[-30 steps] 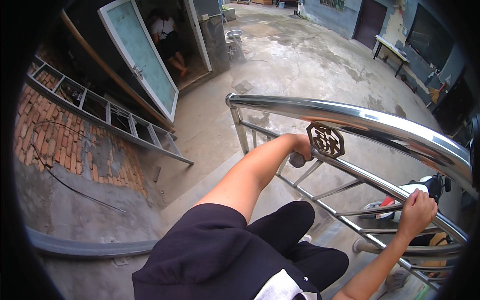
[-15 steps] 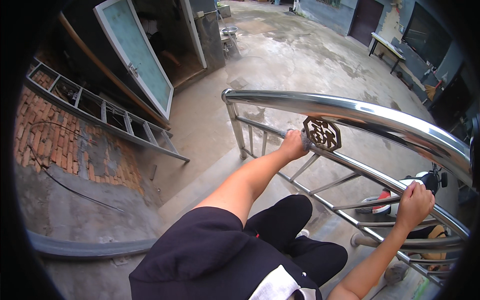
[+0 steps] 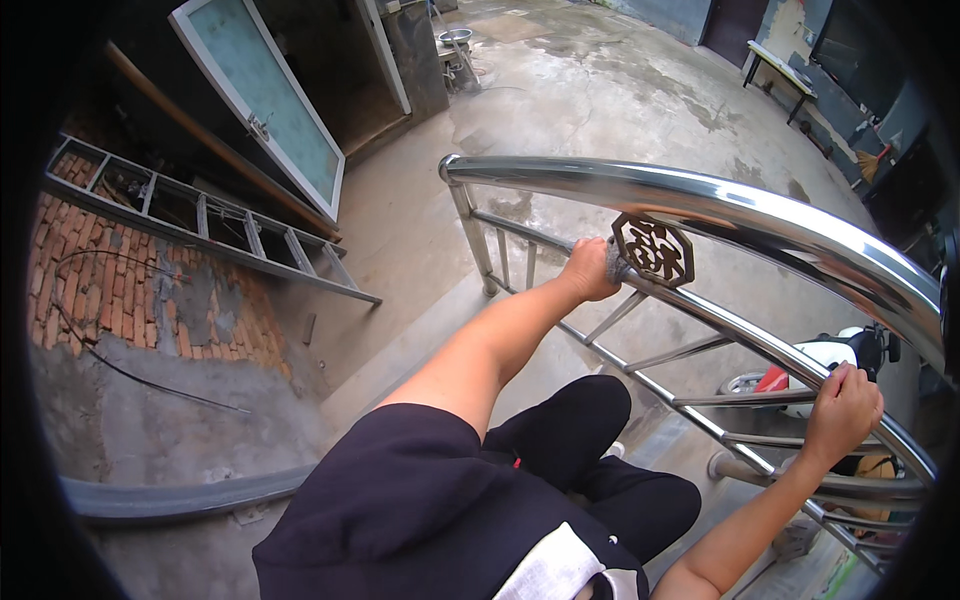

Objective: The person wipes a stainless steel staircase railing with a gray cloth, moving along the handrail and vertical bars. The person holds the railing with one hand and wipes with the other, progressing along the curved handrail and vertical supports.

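A shiny stainless steel stair railing (image 3: 700, 195) curves in front of me, with a thick top rail and thinner bars below. My left hand (image 3: 590, 272) is closed on a small grey rag (image 3: 617, 264), pressed around the upper thin bar. The rag is mostly covered by my fingers, so its exact material is unclear. Right beside it, an octagonal openwork ornament (image 3: 653, 250) is fixed between the top rail and that bar. Farther down the same bar, at the right, my right hand (image 3: 843, 415) grips the thin rail (image 3: 765, 338).
At left, a metal ladder (image 3: 225, 225) leans over a brick patch, near a half-open glass door (image 3: 265, 105). A grey curved rail (image 3: 190, 500) runs behind me. Beyond the railing stand a white and red scooter (image 3: 825, 355), a bench (image 3: 780, 78) and a metal basin (image 3: 455, 37).
My view has shifted slightly. The left hand sits a little farther from the ornament, still on the bar with the rag. A person's limb in the doorway is no longer visible.
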`<state>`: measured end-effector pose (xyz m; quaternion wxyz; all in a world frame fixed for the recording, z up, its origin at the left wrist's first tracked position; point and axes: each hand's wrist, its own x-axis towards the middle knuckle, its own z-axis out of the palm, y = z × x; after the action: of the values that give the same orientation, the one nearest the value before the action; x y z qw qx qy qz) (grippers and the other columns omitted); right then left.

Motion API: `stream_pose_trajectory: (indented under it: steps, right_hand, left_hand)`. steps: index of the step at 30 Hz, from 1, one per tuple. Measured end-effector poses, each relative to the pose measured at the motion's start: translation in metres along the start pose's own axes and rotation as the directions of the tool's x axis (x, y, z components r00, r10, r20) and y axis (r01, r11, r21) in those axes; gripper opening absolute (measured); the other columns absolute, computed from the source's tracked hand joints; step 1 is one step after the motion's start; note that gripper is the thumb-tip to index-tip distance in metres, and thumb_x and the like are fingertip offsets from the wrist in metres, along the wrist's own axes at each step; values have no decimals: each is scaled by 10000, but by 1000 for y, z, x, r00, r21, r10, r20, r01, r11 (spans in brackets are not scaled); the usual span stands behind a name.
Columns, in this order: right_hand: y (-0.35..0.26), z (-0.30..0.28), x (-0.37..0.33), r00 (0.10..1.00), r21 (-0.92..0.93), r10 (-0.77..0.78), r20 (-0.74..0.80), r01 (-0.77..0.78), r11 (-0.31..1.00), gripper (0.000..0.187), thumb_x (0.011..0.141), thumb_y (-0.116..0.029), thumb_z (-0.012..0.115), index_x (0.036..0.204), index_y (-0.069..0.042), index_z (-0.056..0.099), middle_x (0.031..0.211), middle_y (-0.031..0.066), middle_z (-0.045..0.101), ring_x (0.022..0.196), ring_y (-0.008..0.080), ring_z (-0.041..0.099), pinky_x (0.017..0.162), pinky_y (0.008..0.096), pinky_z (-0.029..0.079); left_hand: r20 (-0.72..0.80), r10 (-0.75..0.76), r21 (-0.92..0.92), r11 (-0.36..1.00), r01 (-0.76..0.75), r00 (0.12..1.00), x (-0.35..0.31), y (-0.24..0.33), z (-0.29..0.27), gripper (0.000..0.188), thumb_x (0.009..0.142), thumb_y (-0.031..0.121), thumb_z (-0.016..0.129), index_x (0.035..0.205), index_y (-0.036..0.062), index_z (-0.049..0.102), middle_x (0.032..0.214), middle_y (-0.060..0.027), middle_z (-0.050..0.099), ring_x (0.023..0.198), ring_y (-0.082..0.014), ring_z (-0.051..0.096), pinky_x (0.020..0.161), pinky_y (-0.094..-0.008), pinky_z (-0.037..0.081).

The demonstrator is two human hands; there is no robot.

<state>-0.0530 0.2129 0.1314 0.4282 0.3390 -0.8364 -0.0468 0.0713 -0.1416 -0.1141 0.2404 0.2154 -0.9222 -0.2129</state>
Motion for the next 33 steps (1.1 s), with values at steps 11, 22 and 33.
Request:
stream_pose_trajectory:
  steps: [11,22,33]
  right_hand:
    - [10,7,-1,999,-11,-41,33,42,999,261,978,-198,476,819,-21,583,773,100,536,775,276,528,856,400,428]
    - [9,3,-2,997,22,-75,26,75,997,270,984,-204,469,817,-20,574,774,104,545,775,279,532,832,395,426]
    - [6,0,0,997,7,-33,63,33,999,258,977,-211,476,829,-39,599,790,88,559,794,268,547,864,393,425]
  left_hand:
    - [801,-144,-8,968,250,582,55,-12,-45,439,589,251,774,992,89,712,917,-102,720,843,-223,689,726,-364,540]
    - [804,-99,-58,968,244,587,56,-27,-33,424,597,310,789,954,92,715,894,-86,717,819,-211,679,740,-339,534]
    - [24,74,23,997,-75,997,5,-23,1,226,592,210,724,792,126,659,795,-122,662,845,-355,620,760,-487,477]
